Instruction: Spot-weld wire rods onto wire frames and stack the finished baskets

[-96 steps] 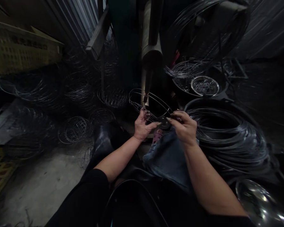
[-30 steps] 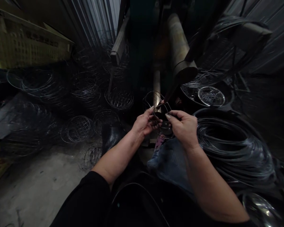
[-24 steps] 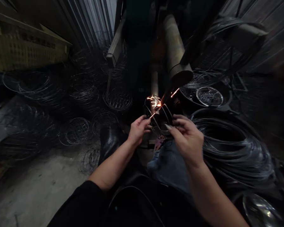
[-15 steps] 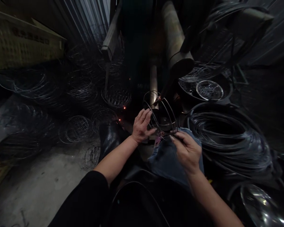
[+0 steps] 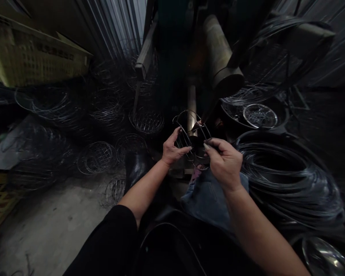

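Observation:
A small round wire frame [image 5: 207, 131], made of thin metal rings joined by short wires, sits between my hands around the lower metal rod [image 5: 192, 103] of a machine. My left hand [image 5: 172, 150] supports its left side, thumb and fingers spread along the ring. On the right side, my right hand [image 5: 225, 161] pinches the frame's wire between thumb and forefinger. A pointed coppery tip [image 5: 200, 122] meets the frame near its top. A thick metal cylinder [image 5: 220, 53] juts out above. Dim light hides the exact contact points.
Finished-looking round wire racks [image 5: 99, 157] lie in piles at left, below a yellow crate [image 5: 46, 57]. A large coil of wire [image 5: 299, 184] fills a tub at right. Behind it, a metal bowl [image 5: 260, 115] holds small wire pieces. A blue cloth [image 5: 209, 199] covers my lap.
The frame has turned on the rod. My right hand has shifted up its side, and my left fingers have spread wider. The glowing sparks at left are gone. The view has shifted slightly.

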A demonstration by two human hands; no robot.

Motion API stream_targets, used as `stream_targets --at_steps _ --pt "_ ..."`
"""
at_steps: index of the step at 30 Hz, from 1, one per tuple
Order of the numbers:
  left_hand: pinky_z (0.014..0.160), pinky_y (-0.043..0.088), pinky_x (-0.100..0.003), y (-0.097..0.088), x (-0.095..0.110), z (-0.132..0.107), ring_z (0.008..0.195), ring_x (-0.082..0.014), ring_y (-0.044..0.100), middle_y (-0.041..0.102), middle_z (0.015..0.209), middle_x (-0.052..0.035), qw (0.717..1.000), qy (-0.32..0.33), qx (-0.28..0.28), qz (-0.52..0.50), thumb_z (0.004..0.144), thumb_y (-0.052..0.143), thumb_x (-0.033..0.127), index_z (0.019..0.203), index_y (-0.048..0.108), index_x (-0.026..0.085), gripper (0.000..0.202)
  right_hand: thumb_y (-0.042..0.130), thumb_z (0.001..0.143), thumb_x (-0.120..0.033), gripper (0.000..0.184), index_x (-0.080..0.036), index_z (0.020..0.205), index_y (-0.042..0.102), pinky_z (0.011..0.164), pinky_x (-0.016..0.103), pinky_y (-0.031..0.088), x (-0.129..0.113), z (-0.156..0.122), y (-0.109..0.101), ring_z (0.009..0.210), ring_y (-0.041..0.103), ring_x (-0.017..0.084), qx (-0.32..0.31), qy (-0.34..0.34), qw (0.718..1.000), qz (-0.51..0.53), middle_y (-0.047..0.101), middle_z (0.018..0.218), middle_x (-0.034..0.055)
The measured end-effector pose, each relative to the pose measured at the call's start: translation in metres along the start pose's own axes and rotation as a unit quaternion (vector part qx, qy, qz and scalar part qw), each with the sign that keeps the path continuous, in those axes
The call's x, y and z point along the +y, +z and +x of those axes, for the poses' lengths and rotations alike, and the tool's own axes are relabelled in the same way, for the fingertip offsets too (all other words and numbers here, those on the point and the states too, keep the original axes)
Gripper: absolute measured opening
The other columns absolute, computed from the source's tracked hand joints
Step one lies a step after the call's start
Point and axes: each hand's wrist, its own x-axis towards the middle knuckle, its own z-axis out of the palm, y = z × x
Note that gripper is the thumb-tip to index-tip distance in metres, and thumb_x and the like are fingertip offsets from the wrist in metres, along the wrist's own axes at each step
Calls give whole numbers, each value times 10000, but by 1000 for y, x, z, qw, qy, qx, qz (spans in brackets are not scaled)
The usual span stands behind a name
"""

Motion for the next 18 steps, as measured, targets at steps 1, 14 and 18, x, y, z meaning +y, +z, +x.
stream_targets --at_steps 1,14,18 --pt "1146 319 -347 0 -2 2 1228 -207 553 638 1234 -45 1000 0 3 -2 472 886 129 1221 621 221 800 620 809 -255 95 -180 824 677 738 364 529 1 4 2 782 643 203 -2 3 1000 -5 676 833 48" --pt "1139 334 -357 8 -25 10 1257 -219 529 603 1296 -55 1000 -5 -11 -25 509 878 165 1246 603 222 789 590 798 -222 86 -188 786 668 753 371 537 3 12 5 772 652 205 34 -28 997 -66 685 811 48" --pt "1153 311 -383 10 -34 14 1309 -226 479 551 1368 -52 1000 -3 -15 -21 541 870 212 1256 589 225 769 585 801 -198 83 -190 771 662 733 357 536 3 14 4 756 645 196 29 -53 997 -55 679 797 41"
